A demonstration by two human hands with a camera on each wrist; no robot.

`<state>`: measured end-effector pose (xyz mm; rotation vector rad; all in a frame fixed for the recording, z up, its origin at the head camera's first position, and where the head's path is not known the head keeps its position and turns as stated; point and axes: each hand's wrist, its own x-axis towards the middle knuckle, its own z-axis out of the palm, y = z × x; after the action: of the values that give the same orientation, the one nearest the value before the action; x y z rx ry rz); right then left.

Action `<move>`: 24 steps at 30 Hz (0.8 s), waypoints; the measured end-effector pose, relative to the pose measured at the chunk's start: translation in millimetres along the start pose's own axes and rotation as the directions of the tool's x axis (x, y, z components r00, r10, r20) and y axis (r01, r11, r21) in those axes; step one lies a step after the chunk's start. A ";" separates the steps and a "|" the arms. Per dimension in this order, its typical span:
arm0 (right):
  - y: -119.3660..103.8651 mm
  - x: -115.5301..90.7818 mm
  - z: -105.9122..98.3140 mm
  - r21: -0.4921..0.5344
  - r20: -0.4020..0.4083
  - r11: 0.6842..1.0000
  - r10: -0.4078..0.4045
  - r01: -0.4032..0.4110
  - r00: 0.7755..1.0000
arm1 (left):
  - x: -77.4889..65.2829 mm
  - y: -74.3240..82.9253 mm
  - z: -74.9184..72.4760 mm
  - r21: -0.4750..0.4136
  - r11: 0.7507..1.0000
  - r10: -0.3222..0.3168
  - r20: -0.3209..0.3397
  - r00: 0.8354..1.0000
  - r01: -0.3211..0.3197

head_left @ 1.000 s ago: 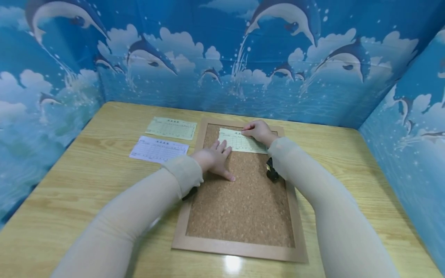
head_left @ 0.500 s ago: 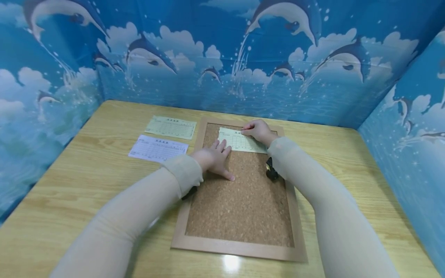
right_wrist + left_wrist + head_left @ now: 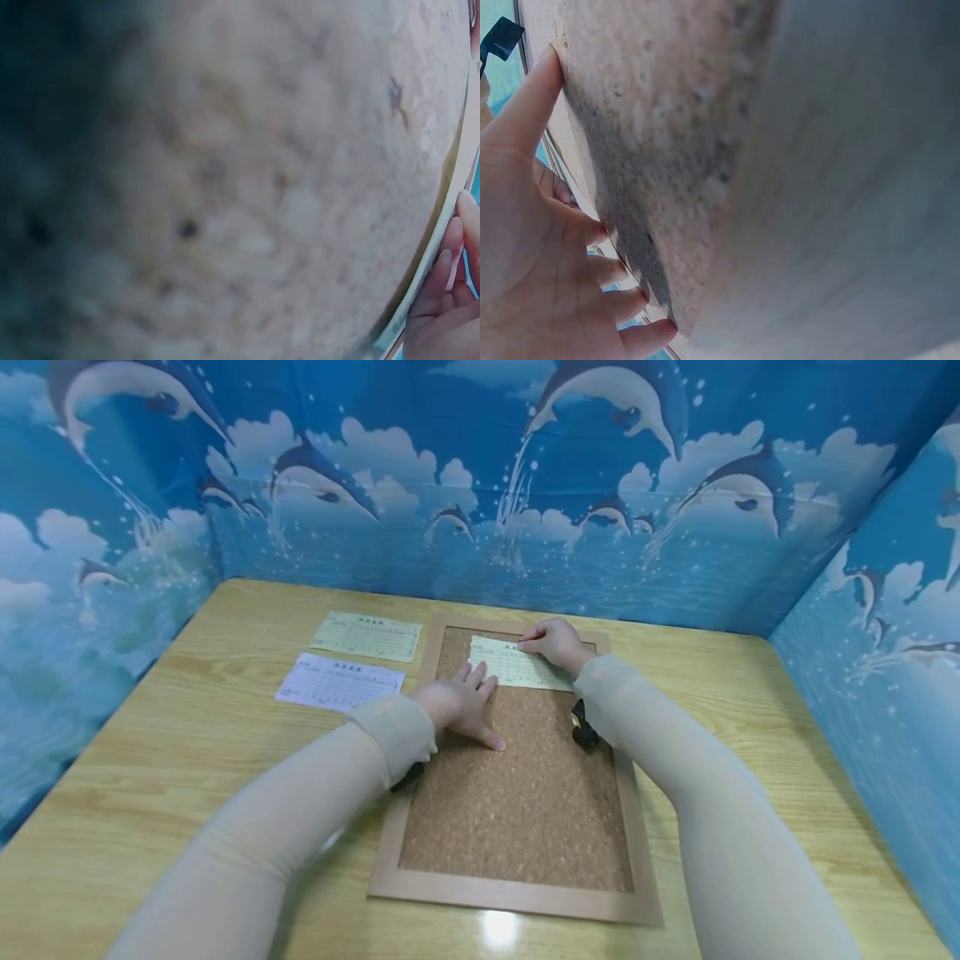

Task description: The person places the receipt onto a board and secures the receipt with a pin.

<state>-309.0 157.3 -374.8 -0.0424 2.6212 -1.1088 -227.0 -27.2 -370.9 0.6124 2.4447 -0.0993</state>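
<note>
A cork board [image 3: 525,802] with a wooden frame lies on the table. A pale green paper form [image 3: 517,670] printed with a grid rests flat near its far end. My left hand [image 3: 467,706] is spread on the cork, fingertips at the form's lower left edge; the left wrist view shows its fingers [image 3: 525,112] nearly straight. At the form's top edge, right of its middle, my right hand [image 3: 561,645] holds its thumb and fingers together in a pinch. Whatever sits between those fingertips is hidden, and I cannot tell what it is.
Another pale green form [image 3: 367,637] and a lilac form [image 3: 341,681] lie left of the board. The wooden table [image 3: 172,735] backs onto a blue curtain [image 3: 480,485] printed with dolphins. Small black devices [image 3: 585,727] sit at both wrists.
</note>
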 end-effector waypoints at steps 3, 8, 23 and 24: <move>-2.5 0.5 -0.1 -0.003 0.000 1.000 0.000 0.000 1.000 | -2.5 -0.2 -1.7 0.001 1.000 -0.003 0.001 1.000 0.003; -3.9 0.5 -0.7 -0.007 0.000 1.000 -0.018 0.018 1.000 | -12.4 1.2 -5.9 -0.003 1.000 0.000 -0.011 1.000 0.000; -1.4 -21.8 -12.2 -0.162 0.145 0.978 -0.107 0.130 0.984 | -19.7 3.7 -5.7 -0.017 1.000 0.011 -0.009 1.000 -0.012; -1.7 -24.5 -11.9 -0.195 0.153 0.970 -0.119 0.148 0.981 | -20.4 3.5 -5.5 -0.015 1.000 0.012 -0.011 1.000 -0.012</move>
<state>-289.1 167.9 -359.5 -0.3339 2.6259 -0.8360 -213.9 -31.2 -354.4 0.6229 2.4501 -0.0727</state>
